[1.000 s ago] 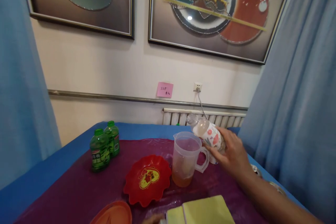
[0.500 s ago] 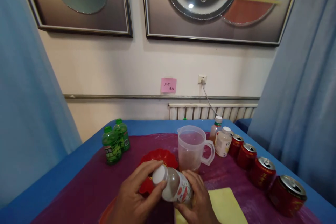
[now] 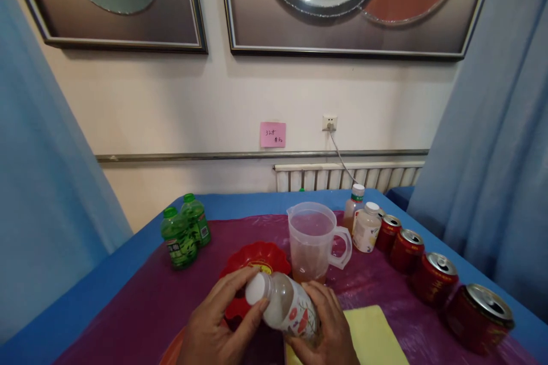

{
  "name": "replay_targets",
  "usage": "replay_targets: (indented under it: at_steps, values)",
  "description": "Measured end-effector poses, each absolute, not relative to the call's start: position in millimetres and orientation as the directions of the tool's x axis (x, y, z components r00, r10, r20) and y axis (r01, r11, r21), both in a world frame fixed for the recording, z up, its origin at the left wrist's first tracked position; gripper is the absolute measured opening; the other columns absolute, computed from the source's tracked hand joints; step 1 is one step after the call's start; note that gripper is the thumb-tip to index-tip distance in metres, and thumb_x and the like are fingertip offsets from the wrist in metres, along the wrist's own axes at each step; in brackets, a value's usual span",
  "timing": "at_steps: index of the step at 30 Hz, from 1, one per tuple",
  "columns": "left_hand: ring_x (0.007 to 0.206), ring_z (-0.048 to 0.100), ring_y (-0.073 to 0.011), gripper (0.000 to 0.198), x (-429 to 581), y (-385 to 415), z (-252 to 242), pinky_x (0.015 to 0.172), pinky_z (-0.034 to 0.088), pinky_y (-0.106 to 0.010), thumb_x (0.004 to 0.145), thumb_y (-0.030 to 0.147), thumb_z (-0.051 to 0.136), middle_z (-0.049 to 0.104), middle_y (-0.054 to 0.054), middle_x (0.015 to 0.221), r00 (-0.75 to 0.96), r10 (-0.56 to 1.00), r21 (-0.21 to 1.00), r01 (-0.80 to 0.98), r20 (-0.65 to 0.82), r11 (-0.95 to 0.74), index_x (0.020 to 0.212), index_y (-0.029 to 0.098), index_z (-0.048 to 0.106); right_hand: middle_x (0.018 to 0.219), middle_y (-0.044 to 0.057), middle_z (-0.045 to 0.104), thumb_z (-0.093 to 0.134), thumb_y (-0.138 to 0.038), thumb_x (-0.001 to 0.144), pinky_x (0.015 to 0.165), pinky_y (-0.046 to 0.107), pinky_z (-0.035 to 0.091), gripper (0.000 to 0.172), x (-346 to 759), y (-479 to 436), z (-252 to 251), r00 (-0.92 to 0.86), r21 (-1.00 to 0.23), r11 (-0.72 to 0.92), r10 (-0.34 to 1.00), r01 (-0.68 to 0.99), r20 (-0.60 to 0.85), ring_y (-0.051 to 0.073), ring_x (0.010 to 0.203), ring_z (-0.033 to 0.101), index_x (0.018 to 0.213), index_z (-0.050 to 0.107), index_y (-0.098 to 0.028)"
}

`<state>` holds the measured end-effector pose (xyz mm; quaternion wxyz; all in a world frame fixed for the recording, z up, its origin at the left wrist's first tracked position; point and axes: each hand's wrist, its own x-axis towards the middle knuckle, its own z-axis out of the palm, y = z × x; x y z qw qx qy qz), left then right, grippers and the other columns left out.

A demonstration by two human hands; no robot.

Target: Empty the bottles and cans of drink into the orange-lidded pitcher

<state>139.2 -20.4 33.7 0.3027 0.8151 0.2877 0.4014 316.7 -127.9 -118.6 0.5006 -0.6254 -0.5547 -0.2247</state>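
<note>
Pinches round, smooth white cap (image 3: 256, 289) with left hand (image 3: 225, 319), thumb and fingers clamped on its edge. Wraps right hand (image 3: 329, 322) around lower body of clear plastic bottle (image 3: 280, 303), clamped too. Tilts bottle cap-end left and slightly up, between both hands at near centre, in front of jug (image 3: 311, 234). Carries white label (image 3: 302, 311) with red floral print on curved wall.

Just behind: said jug, translucent plastic, tapered, spout left, angular loop handle right, amber liquid (image 3: 314, 274) at bottom. Beside it: glossy red dish (image 3: 237, 259), scalloped rim, partly hidden by left hand. Lower left: orange dish (image 3: 172, 349), only curved edge visible. Lower right: yellow sheet (image 3: 377, 333), matte, straight-edged; cannot tell cloth or paper.

Far left: two green bottles (image 3: 177, 242), translucent, round-shouldered, upright. Right: row of red cans (image 3: 477, 319), cylindrical, shiny metal tops; two white-capped bottles (image 3: 366, 231) near jug handle. Underneath: purple sheet (image 3: 128, 319), shiny, wrinkled, over blue tablecloth (image 3: 244, 202).
</note>
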Motion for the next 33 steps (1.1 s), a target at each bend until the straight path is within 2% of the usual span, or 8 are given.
replay_targets:
  at_steps: [8,12,15,17,22,25,29,33]
  values:
    - [0.130,0.058,-0.0282,0.039,128,-13,41,0.110,0.049,-0.042,0.095,0.044,0.059,0.065,-0.004,0.140,0.762,0.585,0.790,0.166,0.278,-0.591,0.133,0.035,0.064,0.115,0.015,0.070,0.067,-0.060,0.084,0.085,0.045,0.059,0.069,310,-129,-111,0.301,-0.395,0.129,0.452,0.910,0.840,0.032,0.102,0.069,0.136,0.050,-0.018]
    - [0.129,0.059,-0.0276,0.032,137,-19,41,0.106,0.051,-0.038,0.095,0.041,0.061,0.065,-0.003,0.137,0.801,0.522,0.839,0.047,0.293,-0.543,0.126,0.036,0.067,0.109,0.012,0.072,0.063,-0.068,0.084,0.079,0.041,0.059,0.070,304,-127,-106,0.301,-0.444,0.216,0.481,0.870,0.823,0.030,0.094,0.071,0.135,0.051,-0.021]
    - [0.115,0.065,-0.0247,0.016,148,-27,45,0.100,0.053,-0.034,0.094,0.038,0.065,0.071,-0.003,0.118,0.791,0.508,0.857,-0.039,0.341,-0.514,0.107,0.031,0.071,0.107,0.009,0.073,0.064,-0.074,0.081,0.079,0.040,0.058,0.071,301,-131,-101,0.312,-0.560,0.305,0.586,0.770,0.748,0.029,0.091,0.071,0.132,0.055,-0.026]
    - [0.115,0.065,-0.0242,0.013,150,-29,50,0.100,0.052,-0.034,0.095,0.035,0.064,0.071,-0.003,0.117,0.825,0.460,0.889,-0.106,0.328,-0.445,0.105,0.031,0.071,0.108,0.008,0.073,0.066,-0.077,0.077,0.081,0.039,0.057,0.071,299,-135,-96,0.316,-0.680,0.345,0.690,0.647,0.651,0.029,0.093,0.070,0.129,0.058,-0.029]
    - [0.128,0.059,-0.0314,0.040,151,-16,58,0.099,0.051,-0.041,0.087,0.038,0.075,0.063,-0.007,0.139,0.955,0.227,0.981,-0.173,0.189,-0.089,0.126,0.034,0.066,0.110,0.006,0.074,0.073,-0.070,0.076,0.088,0.040,0.054,0.059,299,-143,-88,0.282,-0.915,0.290,0.886,0.281,0.367,0.029,0.100,0.069,0.119,0.069,-0.030]
    - [0.127,0.059,-0.0343,0.062,158,-4,48,0.099,0.051,-0.041,0.075,0.046,0.085,0.063,-0.010,0.137,0.925,0.309,0.975,-0.222,0.220,-0.030,0.131,0.031,0.062,0.110,0.007,0.074,0.074,-0.068,0.074,0.091,0.041,0.053,0.061,305,-140,-91,0.227,-0.928,0.318,0.906,0.193,0.357,0.031,0.102,0.069,0.121,0.070,-0.030]
    - [0.104,0.067,-0.0238,0.046,165,5,31,0.087,0.052,-0.029,0.071,0.041,0.088,0.072,-0.004,0.106,0.793,0.548,0.963,-0.195,0.266,-0.185,0.110,0.027,0.068,0.117,0.010,0.072,0.072,-0.077,0.069,0.093,0.044,0.050,0.078,313,-138,-92,0.249,-0.921,0.344,0.890,0.185,0.382,0.033,0.105,0.067,0.129,0.066,-0.029]
    - [0.100,0.067,-0.0217,0.050,161,8,34,0.084,0.051,-0.027,0.074,0.041,0.087,0.073,-0.004,0.108,0.854,0.477,0.978,-0.166,0.207,-0.126,0.117,0.028,0.065,0.109,0.009,0.073,0.077,-0.075,0.064,0.090,0.043,0.051,0.078,312,-139,-81,0.179,-0.948,0.309,0.931,0.079,0.319,0.032,0.100,0.067,0.125,0.069,-0.025]
